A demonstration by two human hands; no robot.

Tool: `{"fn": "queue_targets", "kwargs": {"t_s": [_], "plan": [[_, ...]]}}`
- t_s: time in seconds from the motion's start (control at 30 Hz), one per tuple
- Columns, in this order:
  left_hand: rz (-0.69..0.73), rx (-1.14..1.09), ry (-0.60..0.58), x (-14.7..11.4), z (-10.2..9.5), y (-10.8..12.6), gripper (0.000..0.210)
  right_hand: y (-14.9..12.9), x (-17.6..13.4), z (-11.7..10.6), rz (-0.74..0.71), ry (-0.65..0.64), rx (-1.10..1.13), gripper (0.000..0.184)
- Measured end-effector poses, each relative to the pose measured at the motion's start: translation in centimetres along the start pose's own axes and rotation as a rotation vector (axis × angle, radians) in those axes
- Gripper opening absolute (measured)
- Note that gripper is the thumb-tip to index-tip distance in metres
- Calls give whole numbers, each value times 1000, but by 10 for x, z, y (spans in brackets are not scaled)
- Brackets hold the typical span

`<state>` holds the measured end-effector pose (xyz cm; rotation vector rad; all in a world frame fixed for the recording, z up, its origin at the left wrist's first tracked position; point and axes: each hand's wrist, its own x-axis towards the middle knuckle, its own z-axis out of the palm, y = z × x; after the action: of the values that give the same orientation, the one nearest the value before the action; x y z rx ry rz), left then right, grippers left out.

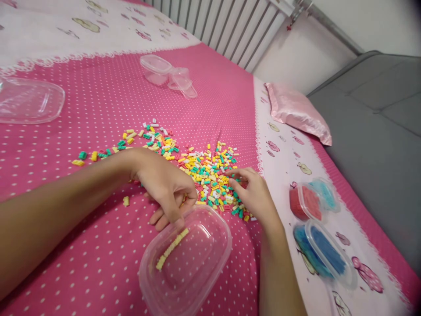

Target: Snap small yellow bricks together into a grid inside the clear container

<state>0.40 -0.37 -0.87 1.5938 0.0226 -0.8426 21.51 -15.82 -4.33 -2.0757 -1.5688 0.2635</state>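
Observation:
My left hand (pixel 166 186) is closed at the near rim of a clear plastic container (pixel 210 272), thumb over the edge and some fingers outside it. Inside that container lies a joined strip of cream toy bricks (pixel 173 249). My right hand (pixel 253 193) reaches to the right side of a loose pile of small toy bricks (pixel 205 173) in yellow, green, cream, white and red. Its thumb and forefinger are slightly apart at the bricks, and nothing shows clearly between them. A single cream brick (pixel 126 201) lies apart, below my left wrist.
Clear lidded tubs (pixel 158 66) and a large clear lid (pixel 36 101) lie on the pink dotted bedspread (pixel 105 96). At right are containers of red (pixel 305 202), teal (pixel 324 193) and blue pieces (pixel 325 250). Beyond stand a pink pillow (pixel 297 109), a grey headboard (pixel 371 105) and a radiator (pixel 223 26).

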Motion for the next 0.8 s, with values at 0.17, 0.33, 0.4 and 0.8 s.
{"fn": "queue_targets", "kwargs": {"t_s": [0.17,0.33,0.4,0.8], "plan": [[-18,20,-6,-1,-1,2,39,-2,0,4,-19,-3,-16,26],[-22,18,-18,0,-1,3,39,-5,0,12,-35,-1,-62,12],[-25,30,-9,0,-1,4,39,-6,0,12,-42,5,-75,9],[-14,60,-16,0,0,4,36,-11,-2,11,-94,8,-66,13]]}}
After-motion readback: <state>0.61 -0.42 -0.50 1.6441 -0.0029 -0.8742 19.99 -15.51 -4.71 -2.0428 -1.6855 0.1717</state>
